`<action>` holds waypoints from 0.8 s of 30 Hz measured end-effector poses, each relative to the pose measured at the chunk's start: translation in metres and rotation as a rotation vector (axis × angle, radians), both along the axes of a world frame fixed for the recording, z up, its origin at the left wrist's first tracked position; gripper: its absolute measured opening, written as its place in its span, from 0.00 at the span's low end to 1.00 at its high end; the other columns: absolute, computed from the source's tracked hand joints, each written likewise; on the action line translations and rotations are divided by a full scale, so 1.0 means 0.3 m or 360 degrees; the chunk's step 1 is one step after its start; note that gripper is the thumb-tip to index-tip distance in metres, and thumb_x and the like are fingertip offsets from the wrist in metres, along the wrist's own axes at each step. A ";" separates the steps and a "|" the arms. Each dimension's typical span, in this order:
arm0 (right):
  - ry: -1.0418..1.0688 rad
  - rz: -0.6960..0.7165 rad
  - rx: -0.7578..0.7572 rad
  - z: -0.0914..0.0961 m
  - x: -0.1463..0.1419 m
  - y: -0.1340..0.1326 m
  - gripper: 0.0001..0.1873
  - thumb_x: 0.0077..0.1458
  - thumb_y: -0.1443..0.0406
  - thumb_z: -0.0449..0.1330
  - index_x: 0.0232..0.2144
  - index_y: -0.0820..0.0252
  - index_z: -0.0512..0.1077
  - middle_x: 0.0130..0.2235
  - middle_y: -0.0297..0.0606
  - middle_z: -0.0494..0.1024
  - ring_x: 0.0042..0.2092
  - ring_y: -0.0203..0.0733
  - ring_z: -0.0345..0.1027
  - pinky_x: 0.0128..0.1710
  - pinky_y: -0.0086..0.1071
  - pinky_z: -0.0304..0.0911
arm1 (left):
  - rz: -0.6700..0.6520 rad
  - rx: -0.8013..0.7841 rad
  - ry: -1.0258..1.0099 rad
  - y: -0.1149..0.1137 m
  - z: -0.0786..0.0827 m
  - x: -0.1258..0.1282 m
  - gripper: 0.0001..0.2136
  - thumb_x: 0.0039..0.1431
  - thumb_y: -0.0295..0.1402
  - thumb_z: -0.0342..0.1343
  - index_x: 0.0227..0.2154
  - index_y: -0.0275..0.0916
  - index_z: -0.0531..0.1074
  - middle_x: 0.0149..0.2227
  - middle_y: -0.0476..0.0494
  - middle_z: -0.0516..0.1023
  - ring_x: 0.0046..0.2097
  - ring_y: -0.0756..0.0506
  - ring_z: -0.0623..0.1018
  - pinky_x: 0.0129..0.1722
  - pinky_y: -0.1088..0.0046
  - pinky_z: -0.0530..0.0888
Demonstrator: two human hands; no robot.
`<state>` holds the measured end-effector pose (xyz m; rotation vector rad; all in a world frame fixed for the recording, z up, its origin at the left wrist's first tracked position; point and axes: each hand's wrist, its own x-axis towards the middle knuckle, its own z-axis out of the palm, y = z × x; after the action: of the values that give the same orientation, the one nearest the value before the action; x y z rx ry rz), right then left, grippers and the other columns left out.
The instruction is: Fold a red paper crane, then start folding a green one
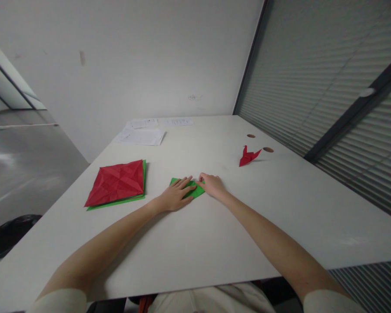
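A small folded green paper (pixel 195 191) lies on the white table (pixel 215 234) in front of me. My left hand (pixel 176 194) rests flat on its left part, fingers stretched out over the paper. My right hand (pixel 212 184) is at the paper's right edge, its fingers curled and pressing down on the fold. Most of the green paper is hidden under my two hands.
A creased red sheet (pixel 116 182) lies on a green sheet (pixel 144 178) to the left. A folded red paper figure (pixel 248 156) stands at the right, near two round holes (pixel 268 149). White printed papers (pixel 140 135) lie at the far end. Blinds run along the right.
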<state>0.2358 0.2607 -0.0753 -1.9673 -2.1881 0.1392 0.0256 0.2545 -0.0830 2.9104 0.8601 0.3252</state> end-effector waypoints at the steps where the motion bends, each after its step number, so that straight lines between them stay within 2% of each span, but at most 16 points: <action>1: 0.0001 -0.0001 -0.0002 0.000 0.000 0.000 0.11 0.61 0.54 0.55 0.37 0.54 0.70 0.38 0.36 0.81 0.40 0.43 0.74 0.40 0.33 0.56 | 0.0005 0.0005 0.0001 -0.002 0.003 0.000 0.24 0.67 0.44 0.41 0.62 0.42 0.58 0.69 0.39 0.48 0.68 0.34 0.50 0.64 0.48 0.53; 3: 0.0001 0.0004 -0.0001 0.000 0.000 0.000 0.11 0.61 0.55 0.55 0.37 0.54 0.70 0.38 0.37 0.81 0.40 0.43 0.74 0.40 0.33 0.56 | 0.0005 -0.0001 0.0016 -0.006 0.008 0.001 0.24 0.68 0.44 0.40 0.63 0.42 0.57 0.68 0.41 0.51 0.69 0.34 0.47 0.64 0.45 0.50; 6: -0.0004 0.0012 0.0008 -0.001 0.000 0.002 0.11 0.61 0.54 0.55 0.37 0.54 0.70 0.38 0.37 0.81 0.40 0.43 0.74 0.40 0.33 0.56 | -0.0033 -0.0064 0.0029 -0.007 0.014 0.004 0.24 0.68 0.44 0.39 0.63 0.41 0.55 0.67 0.40 0.55 0.68 0.36 0.51 0.64 0.46 0.50; 19: 0.0018 0.0035 -0.0002 0.008 -0.001 -0.005 0.11 0.61 0.54 0.56 0.37 0.54 0.71 0.39 0.36 0.81 0.40 0.42 0.74 0.40 0.33 0.56 | -0.0007 -0.0019 0.0027 -0.002 -0.002 0.004 0.23 0.68 0.43 0.40 0.62 0.38 0.57 0.67 0.33 0.53 0.67 0.38 0.54 0.64 0.48 0.51; 24: 0.0036 0.0019 -0.0027 0.014 -0.002 -0.005 0.11 0.60 0.54 0.56 0.36 0.54 0.71 0.39 0.36 0.81 0.41 0.43 0.73 0.41 0.34 0.56 | -0.0006 -0.0027 0.0027 0.001 -0.006 0.004 0.23 0.68 0.43 0.40 0.62 0.39 0.57 0.67 0.33 0.54 0.68 0.38 0.54 0.64 0.49 0.51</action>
<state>0.2351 0.2591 -0.0710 -1.9520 -2.1923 0.1817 0.0269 0.2550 -0.0848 2.9030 0.8557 0.2914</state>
